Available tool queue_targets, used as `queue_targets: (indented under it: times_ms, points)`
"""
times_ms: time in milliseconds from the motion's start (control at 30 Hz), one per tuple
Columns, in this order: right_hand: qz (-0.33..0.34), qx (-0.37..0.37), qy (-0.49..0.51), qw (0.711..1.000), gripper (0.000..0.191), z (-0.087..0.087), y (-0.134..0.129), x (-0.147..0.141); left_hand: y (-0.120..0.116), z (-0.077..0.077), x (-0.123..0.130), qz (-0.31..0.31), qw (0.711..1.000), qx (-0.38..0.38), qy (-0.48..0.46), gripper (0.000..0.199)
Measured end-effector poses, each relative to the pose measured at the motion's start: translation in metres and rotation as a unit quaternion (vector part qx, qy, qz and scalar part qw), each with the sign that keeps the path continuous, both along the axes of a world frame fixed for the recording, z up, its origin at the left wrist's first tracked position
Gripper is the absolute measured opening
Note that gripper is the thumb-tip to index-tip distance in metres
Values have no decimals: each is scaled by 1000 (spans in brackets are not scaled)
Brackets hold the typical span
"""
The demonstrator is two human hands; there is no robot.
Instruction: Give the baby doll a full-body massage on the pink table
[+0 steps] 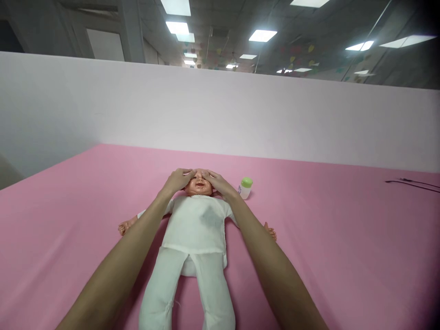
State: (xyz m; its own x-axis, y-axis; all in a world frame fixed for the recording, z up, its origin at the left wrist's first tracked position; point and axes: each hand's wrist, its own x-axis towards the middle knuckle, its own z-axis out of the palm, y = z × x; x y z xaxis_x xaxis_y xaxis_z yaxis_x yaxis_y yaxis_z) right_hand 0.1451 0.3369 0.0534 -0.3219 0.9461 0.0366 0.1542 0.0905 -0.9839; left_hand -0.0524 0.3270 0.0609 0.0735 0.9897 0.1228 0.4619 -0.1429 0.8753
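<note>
A baby doll in a white cloth body lies on its back, its head away from me and its legs toward me. My left hand rests on the left side of the doll's head, fingers extended and the thumb on the forehead by the eye. On the opposite side, my right hand lies likewise, its thumb near the other eye. Both hands are open and touch the head without wrapping round it. The doll's mouth and chin show between them; the crown is partly hidden. A grey stain marks the chest.
A small white jar with a green lid stands right of the doll's head. Pink sheeting covers the surface. Thin black cords lie at the far right. A white partition rises behind.
</note>
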Motion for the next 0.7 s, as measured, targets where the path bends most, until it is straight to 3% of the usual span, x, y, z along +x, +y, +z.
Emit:
queue_targets:
  times_ms: [167, 333, 467, 600, 700]
  points:
    - [-30, -26, -21, 999, 44, -1, 5, 2, 1, -1, 0, 21, 1000, 0, 11, 46]
    - [9, -15, -6, 1000, 49, -2, 3, 0, 1, 1, 1, 6, 1000, -4, 1, 45]
    - [2, -24, -32, 999, 50, -1, 2, 1, 2, 0, -1, 1, 1000, -4, 0, 45]
    - [-12, -8, -75, 997, 52, 10, 0, 7, -2, 8, -9, -29, 998, 24, 44, 45]
    - [21, 49, -121, 991, 53, 28, -6, 14, -10, 23, -16, -57, 991, 71, 99, 40]
